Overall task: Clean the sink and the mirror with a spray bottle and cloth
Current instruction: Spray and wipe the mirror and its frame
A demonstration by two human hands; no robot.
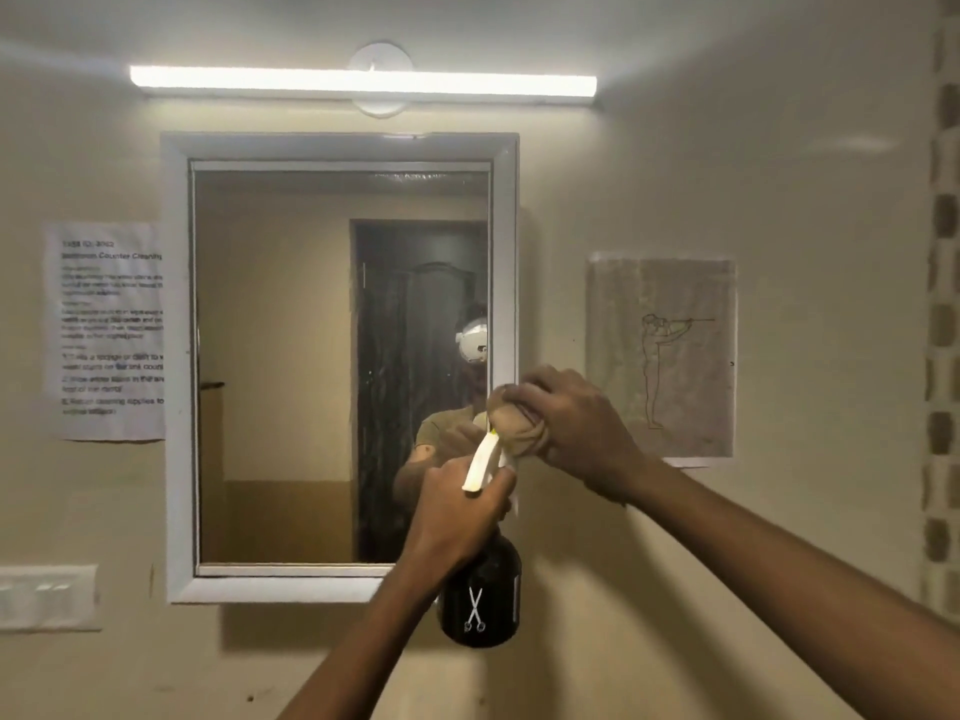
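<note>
Left hand [460, 517] was wrapped tight round the neck of the spray bottle [480, 589], fingers curled at the white trigger head; whether a finger sat on the trigger, couldn't tell. Right hand [566, 423] clutched a bunched tan cloth [511, 431], fingers curled over it, held just in front of the nozzle at the mirror's [291, 356] lower right corner. Cloth mostly hidden under the fingers. Whether cloth touched the glass or the frame: unclear. Bottle body was dark, upright, with a white scissors mark, hanging below the mirror's white frame. Sink was out of frame. The person's reflection was partly blocked by both hands. Printed sheet [106, 330] left of the mirror had its right edge cut by the frame, text too blurred to read. Counts: one bottle, one cloth, one mirror, two papers on the wall, the other a line drawing [662, 356] at right, one tube light [363, 83] above, one switch plate [47, 597] cut off at left edge.
</note>
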